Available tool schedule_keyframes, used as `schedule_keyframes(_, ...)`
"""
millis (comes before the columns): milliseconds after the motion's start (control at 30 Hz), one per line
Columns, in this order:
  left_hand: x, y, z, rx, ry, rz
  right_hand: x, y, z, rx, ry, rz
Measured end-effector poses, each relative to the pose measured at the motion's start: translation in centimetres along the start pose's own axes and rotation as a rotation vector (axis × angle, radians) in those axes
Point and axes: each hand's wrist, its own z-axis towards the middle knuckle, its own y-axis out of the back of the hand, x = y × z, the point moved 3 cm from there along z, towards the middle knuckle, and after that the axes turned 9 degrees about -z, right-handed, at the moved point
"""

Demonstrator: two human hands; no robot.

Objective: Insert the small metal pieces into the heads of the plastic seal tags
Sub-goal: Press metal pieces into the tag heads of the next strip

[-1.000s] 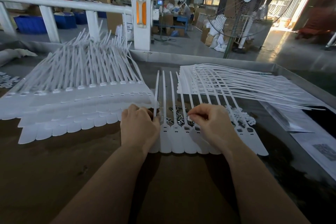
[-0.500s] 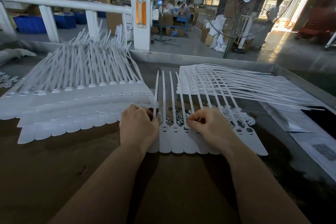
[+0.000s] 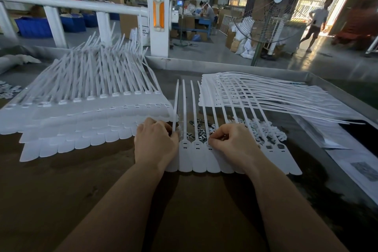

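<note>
Two hands are working in the head view: left hand [image 3: 156, 142] curling onto the tag strip [image 3: 196, 157], right hand [image 3: 231, 143] pinching at a head, contents unclear. Metal pieces [image 3: 199, 129] lie behind; stacks seem unfinished.
</note>
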Motion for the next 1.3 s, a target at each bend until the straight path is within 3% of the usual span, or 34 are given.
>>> schedule_keyframes(533, -0.11, 0.06, 0.08, 0.009, 0.015, 0.020, 0.56, 0.26, 0.17, 0.045, -0.162, 0.196)
schedule_keyframes(1300, -0.08, -0.13, 0.07, 0.015, 0.033, 0.003, -0.04, 0.38, -0.03, 0.032, -0.117, 0.148)
